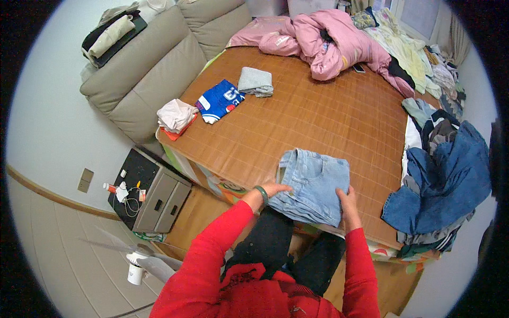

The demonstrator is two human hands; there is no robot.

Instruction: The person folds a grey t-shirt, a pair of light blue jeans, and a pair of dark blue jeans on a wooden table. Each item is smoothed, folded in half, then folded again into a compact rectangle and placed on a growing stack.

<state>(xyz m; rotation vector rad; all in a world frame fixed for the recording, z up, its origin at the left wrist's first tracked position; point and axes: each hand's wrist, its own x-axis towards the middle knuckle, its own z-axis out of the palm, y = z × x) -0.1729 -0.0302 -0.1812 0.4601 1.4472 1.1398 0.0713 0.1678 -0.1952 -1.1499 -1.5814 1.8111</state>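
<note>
1. Red sleeves come from the lower edge; the left hand point(274, 188), with a green bangle on the wrist, lies flat with fingers stretched on the near left edge of the folded light-blue jeans point(314, 185).
2. The right hand point(347, 203) grips the near right edge of the jeans, fingers curled around the fabric.
3. The jeans lie at the near edge of the bamboo mat point(318, 116), which covers the bed.
4. Far left on the mat are a grey folded cloth point(255, 81), a blue jersey point(218, 100) and a pale folded garment point(175, 115).
5. Right of the jeans lies a dark blue clothes heap point(448, 175); at the far side, a pink quilt point(334, 40).
6. Left of the mat stand a beige sofa point(159, 69) and a grey bedside cabinet point(154, 199) on the wooden floor point(69, 249).
</note>
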